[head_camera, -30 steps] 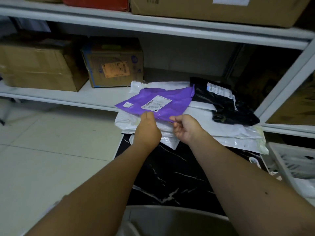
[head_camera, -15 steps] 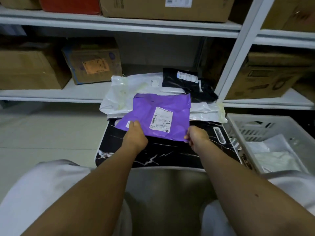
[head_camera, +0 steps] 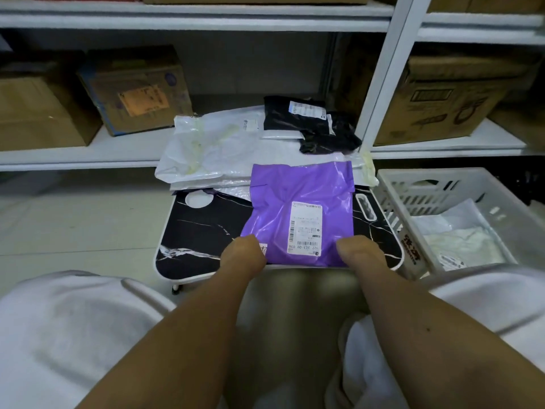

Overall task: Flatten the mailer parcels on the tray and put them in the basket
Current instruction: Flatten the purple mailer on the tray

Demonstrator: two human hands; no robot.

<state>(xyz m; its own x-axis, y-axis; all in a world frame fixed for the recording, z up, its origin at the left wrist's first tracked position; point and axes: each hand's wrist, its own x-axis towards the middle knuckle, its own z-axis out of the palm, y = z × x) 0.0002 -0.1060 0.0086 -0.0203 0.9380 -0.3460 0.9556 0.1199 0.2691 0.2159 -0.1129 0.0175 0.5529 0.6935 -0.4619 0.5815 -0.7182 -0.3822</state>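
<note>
A purple mailer parcel (head_camera: pixel 298 202) with a white shipping label lies on the black marble-patterned tray (head_camera: pixel 200 231). My left hand (head_camera: pixel 243 253) grips its near left corner, and my right hand (head_camera: pixel 361 252) grips its near right corner. At the tray's far end sit several white mailers (head_camera: pixel 212 149) with a black mailer (head_camera: pixel 306 122) on top. To the right stands the white plastic basket (head_camera: pixel 413 184), holding white parcels.
White metal shelving (head_camera: pixel 191 19) behind the tray carries cardboard boxes (head_camera: pixel 138 90). A shelf upright (head_camera: pixel 386 75) rises just behind the tray's right end. Pale tiled floor (head_camera: pixel 73 216) lies to the left. My knees in white cloth are close below.
Both hands have pulled the purple mailer off the pile and toward me, down onto the tray's near right part. It has turned so its label stands lengthwise. The view has tilted down and right.
</note>
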